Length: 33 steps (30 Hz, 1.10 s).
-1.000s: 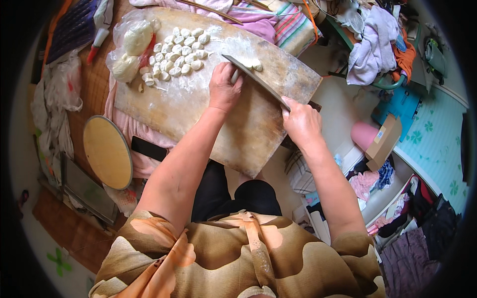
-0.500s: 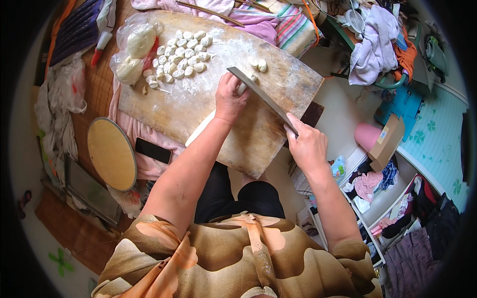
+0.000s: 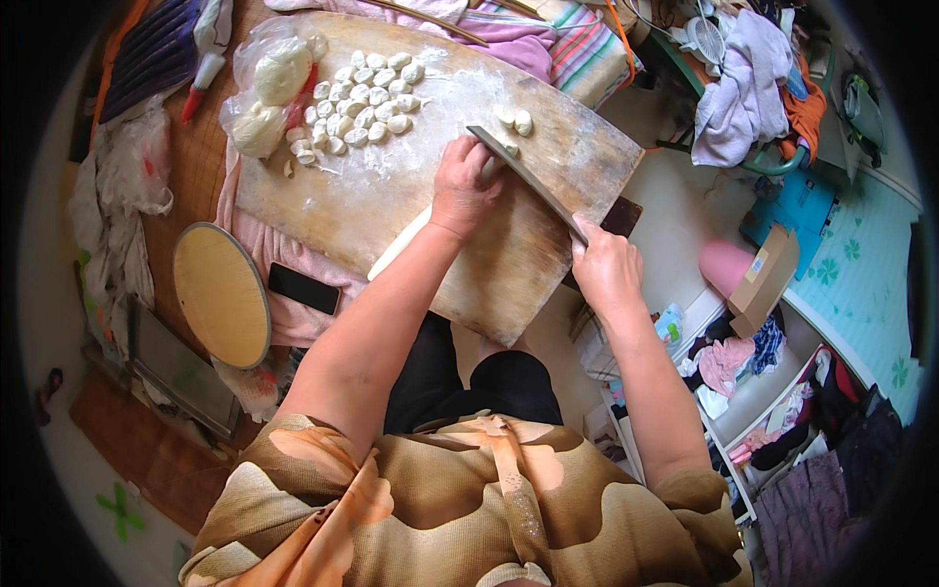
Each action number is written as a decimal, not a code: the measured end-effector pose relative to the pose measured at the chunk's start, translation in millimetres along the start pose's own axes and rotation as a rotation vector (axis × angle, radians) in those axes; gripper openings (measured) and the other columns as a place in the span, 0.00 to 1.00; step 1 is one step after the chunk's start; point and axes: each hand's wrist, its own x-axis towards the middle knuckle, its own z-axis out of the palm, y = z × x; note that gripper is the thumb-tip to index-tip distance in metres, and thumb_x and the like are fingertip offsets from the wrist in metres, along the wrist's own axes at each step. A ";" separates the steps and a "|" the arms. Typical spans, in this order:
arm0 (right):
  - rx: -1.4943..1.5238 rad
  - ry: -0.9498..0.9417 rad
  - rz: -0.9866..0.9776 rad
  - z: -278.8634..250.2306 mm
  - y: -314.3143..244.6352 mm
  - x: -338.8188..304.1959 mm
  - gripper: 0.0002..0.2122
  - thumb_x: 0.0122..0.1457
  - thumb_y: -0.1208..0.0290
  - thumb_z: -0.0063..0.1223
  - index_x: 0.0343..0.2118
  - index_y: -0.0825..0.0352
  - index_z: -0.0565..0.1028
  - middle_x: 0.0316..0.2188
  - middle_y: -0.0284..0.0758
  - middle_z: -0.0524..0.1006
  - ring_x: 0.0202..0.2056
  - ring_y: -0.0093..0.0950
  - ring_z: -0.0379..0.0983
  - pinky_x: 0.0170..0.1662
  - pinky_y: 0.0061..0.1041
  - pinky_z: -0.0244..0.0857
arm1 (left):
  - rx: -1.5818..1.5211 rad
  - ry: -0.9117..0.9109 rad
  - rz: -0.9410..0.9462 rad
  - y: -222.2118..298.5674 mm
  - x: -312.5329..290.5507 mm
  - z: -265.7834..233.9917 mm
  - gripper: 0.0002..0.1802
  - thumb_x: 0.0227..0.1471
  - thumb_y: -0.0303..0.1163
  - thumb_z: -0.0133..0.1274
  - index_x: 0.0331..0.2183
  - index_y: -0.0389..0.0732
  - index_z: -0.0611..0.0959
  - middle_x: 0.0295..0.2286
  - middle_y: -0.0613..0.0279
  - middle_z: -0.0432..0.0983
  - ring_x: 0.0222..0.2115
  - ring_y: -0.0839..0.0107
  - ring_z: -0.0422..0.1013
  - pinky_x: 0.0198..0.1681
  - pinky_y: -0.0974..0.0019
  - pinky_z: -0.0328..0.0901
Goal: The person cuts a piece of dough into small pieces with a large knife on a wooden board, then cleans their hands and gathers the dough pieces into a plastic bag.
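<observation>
Fingers of the left hand point(image 3: 468, 186) curl down together over a long pale roll of dough point(image 3: 409, 240), pressing it against the large floured wooden board point(image 3: 411, 205); the roll runs from under the palm back toward the person along the forearm. Right hand point(image 3: 606, 269) is closed around the handle of a broad steel cleaver point(image 3: 523, 176), whose blade slants up and left and meets the roll's far end just beside the left fingertips. Two small cut dough pieces point(image 3: 515, 119) lie just beyond the blade tip. Near the board's far left corner sits a cluster of many small cut dough pieces point(image 3: 364, 103) in rough rows, and beside it a clear plastic bag with lumps of dough point(image 3: 269, 93). Off the board's left edge: a round woven tray point(image 3: 222, 293) and a black phone point(image 3: 304, 289), the phone resting on pink cloth point(image 3: 293, 313).
</observation>
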 end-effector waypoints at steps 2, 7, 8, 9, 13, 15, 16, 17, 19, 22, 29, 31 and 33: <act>0.069 0.043 0.006 4.2 0.6 -1.1 0.14 0.55 0.68 0.56 0.45 0.57 0.79 0.30 0.45 0.79 0.32 0.47 0.76 0.37 0.41 0.70 | -0.046 0.007 -0.046 0.8 -1.2 -4.9 0.14 0.39 0.27 0.63 0.33 0.43 0.80 0.34 0.59 0.72 0.36 0.56 0.69 0.40 0.59 0.67; 0.199 0.213 -0.070 2.2 4.3 -12.6 0.14 0.54 0.66 0.57 0.45 0.57 0.79 0.29 0.42 0.80 0.29 0.43 0.77 0.34 0.39 0.71 | -0.084 0.023 -0.044 -11.3 1.1 -6.2 0.13 0.40 0.25 0.64 0.31 0.40 0.79 0.31 0.58 0.73 0.33 0.61 0.71 0.35 0.64 0.68; 0.192 0.219 -0.101 1.6 -0.8 -16.0 0.14 0.54 0.67 0.57 0.45 0.57 0.79 0.28 0.41 0.80 0.29 0.43 0.77 0.33 0.39 0.71 | -0.100 0.034 -0.051 -14.6 -1.4 -8.5 0.13 0.41 0.24 0.62 0.33 0.40 0.79 0.30 0.58 0.73 0.31 0.63 0.71 0.34 0.66 0.67; 0.184 0.228 -0.128 0.7 -3.4 -18.0 0.14 0.54 0.67 0.57 0.45 0.57 0.79 0.28 0.41 0.80 0.29 0.43 0.77 0.33 0.39 0.71 | -0.094 0.038 -0.072 -14.6 -1.7 -9.2 0.12 0.41 0.25 0.62 0.32 0.40 0.79 0.30 0.58 0.73 0.32 0.61 0.71 0.36 0.64 0.67; 0.109 0.132 -0.127 -3.1 -5.1 -21.9 0.14 0.53 0.70 0.58 0.45 0.58 0.79 0.33 0.41 0.80 0.32 0.43 0.77 0.35 0.36 0.71 | -0.155 0.100 -0.112 -16.8 -2.4 -5.2 0.12 0.41 0.26 0.61 0.33 0.41 0.78 0.31 0.58 0.74 0.34 0.56 0.71 0.38 0.60 0.68; 0.101 0.112 -0.124 -4.0 -5.2 -24.0 0.14 0.53 0.70 0.58 0.45 0.58 0.79 0.33 0.41 0.80 0.32 0.43 0.77 0.35 0.37 0.71 | -0.182 0.079 -0.147 -20.5 -3.2 -5.4 0.12 0.42 0.25 0.60 0.33 0.41 0.78 0.31 0.58 0.73 0.34 0.56 0.71 0.37 0.60 0.68; 0.097 0.102 -0.122 -4.0 -5.1 -24.5 0.14 0.53 0.70 0.57 0.45 0.58 0.79 0.33 0.41 0.80 0.32 0.43 0.77 0.35 0.37 0.71 | -0.190 0.079 -0.153 -21.5 -3.0 -5.3 0.12 0.42 0.24 0.60 0.33 0.41 0.78 0.31 0.58 0.73 0.34 0.56 0.71 0.37 0.60 0.68; 0.094 0.105 -0.122 -3.7 -4.9 -24.5 0.15 0.53 0.70 0.57 0.45 0.58 0.79 0.32 0.41 0.80 0.32 0.43 0.77 0.35 0.37 0.71 | -0.199 0.079 -0.160 -22.6 -2.9 -5.2 0.12 0.42 0.24 0.60 0.32 0.41 0.78 0.31 0.58 0.73 0.35 0.56 0.71 0.37 0.60 0.68; 0.091 0.111 -0.123 -1.8 -5.7 -23.9 0.15 0.53 0.71 0.57 0.45 0.58 0.79 0.32 0.42 0.80 0.31 0.43 0.77 0.34 0.38 0.71 | -0.227 0.071 -0.191 -20.3 -1.0 -7.5 0.11 0.42 0.24 0.59 0.32 0.41 0.78 0.30 0.58 0.73 0.35 0.56 0.71 0.37 0.60 0.68; 0.054 0.088 -0.126 -5.6 -4.5 -19.6 0.15 0.52 0.70 0.58 0.45 0.58 0.79 0.31 0.43 0.80 0.31 0.44 0.77 0.34 0.39 0.71 | -0.232 0.063 -0.229 -19.2 -1.8 -6.1 0.10 0.42 0.23 0.58 0.32 0.40 0.77 0.30 0.57 0.73 0.35 0.56 0.70 0.37 0.60 0.68; -0.029 0.039 -0.095 8.2 -16.7 5.1 0.15 0.53 0.68 0.56 0.45 0.59 0.78 0.25 0.47 0.79 0.28 0.46 0.77 0.34 0.41 0.72 | -0.145 0.078 -0.167 -29.9 -2.0 -5.2 0.09 0.45 0.24 0.58 0.33 0.40 0.79 0.31 0.57 0.73 0.34 0.57 0.71 0.37 0.60 0.67; 0.047 0.089 -0.097 12.4 -16.6 8.3 0.14 0.54 0.66 0.56 0.44 0.58 0.79 0.24 0.46 0.79 0.28 0.46 0.77 0.33 0.41 0.72 | -0.203 0.059 -0.204 -29.7 -4.6 -14.3 0.09 0.45 0.24 0.57 0.33 0.40 0.79 0.30 0.57 0.74 0.34 0.57 0.71 0.37 0.60 0.67; 0.119 0.105 -0.036 -1.6 -10.1 -5.4 0.13 0.55 0.64 0.55 0.43 0.57 0.80 0.24 0.46 0.79 0.28 0.45 0.77 0.33 0.41 0.71 | -0.321 0.016 -0.255 -19.5 -10.5 -8.7 0.09 0.46 0.24 0.58 0.34 0.40 0.79 0.30 0.57 0.74 0.34 0.58 0.71 0.38 0.61 0.67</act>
